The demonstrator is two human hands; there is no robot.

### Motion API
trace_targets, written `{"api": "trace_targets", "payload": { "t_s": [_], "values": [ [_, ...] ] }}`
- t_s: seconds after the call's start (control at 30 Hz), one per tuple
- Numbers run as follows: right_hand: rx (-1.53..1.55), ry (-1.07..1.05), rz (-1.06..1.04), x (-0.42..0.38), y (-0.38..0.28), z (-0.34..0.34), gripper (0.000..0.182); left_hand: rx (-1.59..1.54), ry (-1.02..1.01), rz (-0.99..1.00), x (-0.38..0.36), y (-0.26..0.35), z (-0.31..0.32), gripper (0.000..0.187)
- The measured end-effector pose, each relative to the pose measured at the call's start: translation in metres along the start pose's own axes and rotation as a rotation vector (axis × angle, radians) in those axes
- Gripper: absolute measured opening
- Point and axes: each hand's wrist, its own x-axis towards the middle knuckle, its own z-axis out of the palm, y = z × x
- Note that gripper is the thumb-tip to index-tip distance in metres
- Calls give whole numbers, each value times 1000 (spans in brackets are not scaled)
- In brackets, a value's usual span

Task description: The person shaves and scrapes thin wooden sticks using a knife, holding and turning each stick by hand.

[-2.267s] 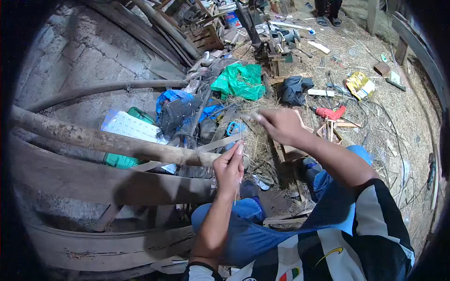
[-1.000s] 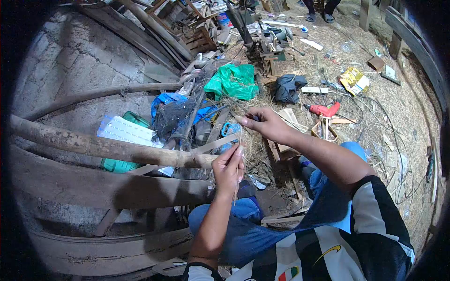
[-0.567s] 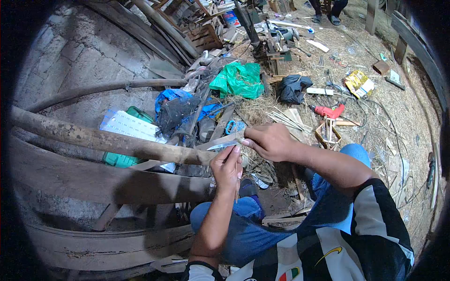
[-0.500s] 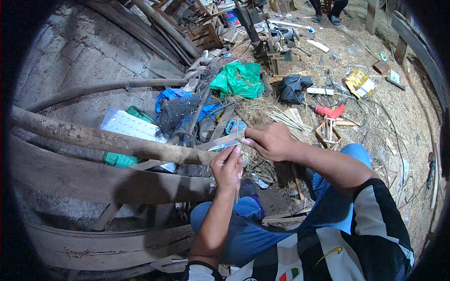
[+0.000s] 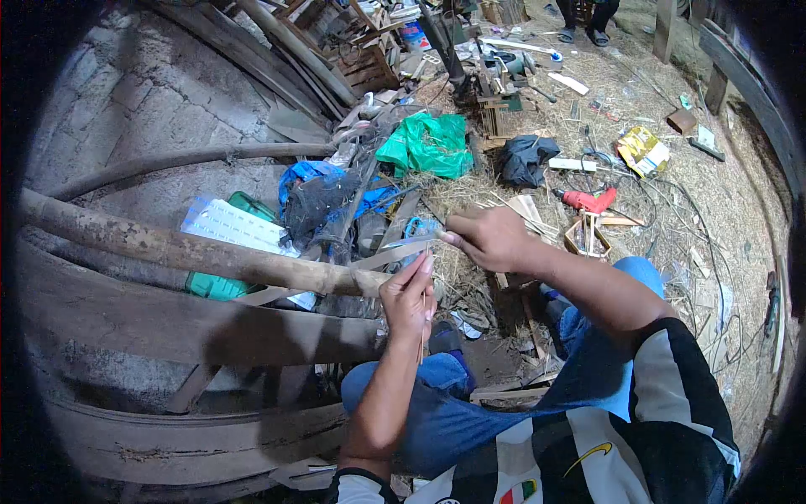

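My left hand (image 5: 409,298) pinches a thin bamboo stick (image 5: 422,334) and holds it upright in front of my knees. My right hand (image 5: 491,239) is closed on a small knife (image 5: 428,241). Its blade points left near the stick's top end and is blurred by motion. The two hands are a short way apart, the right one above and to the right of the left. Both are over my blue jeans (image 5: 437,420), above a straw-covered floor.
A thick bamboo pole (image 5: 193,256) and curved planks (image 5: 168,328) lie at my left, against a stone wall (image 5: 143,101). Ahead lie a green bag (image 5: 428,144), a black bag (image 5: 525,160), a red drill (image 5: 588,202), cut sticks (image 5: 512,208) and a small wooden frame (image 5: 588,237). Another person's feet (image 5: 588,17) show at the top.
My right hand with the knife has moved up and to the right, off the stick's top and away from my left hand. The left hand and stick have stayed put.
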Motion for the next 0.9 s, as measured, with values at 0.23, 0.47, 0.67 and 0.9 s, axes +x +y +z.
{"api": "trace_targets", "payload": {
  "t_s": [0.23,0.47,0.67,0.9],
  "values": [
    [35,36,391,17,29,-18,39,60,-35,49,-1,-7,-3,25],
    [727,49,383,15,7,3,44,148,-68,91,2,-16,10,27],
    [972,283,486,26,28,-10,31,294,-89,99,0,-19,21,21],
    [921,221,558,16,30,-58,34,311,-135,178,15,-20,51,22]
  ]
}}
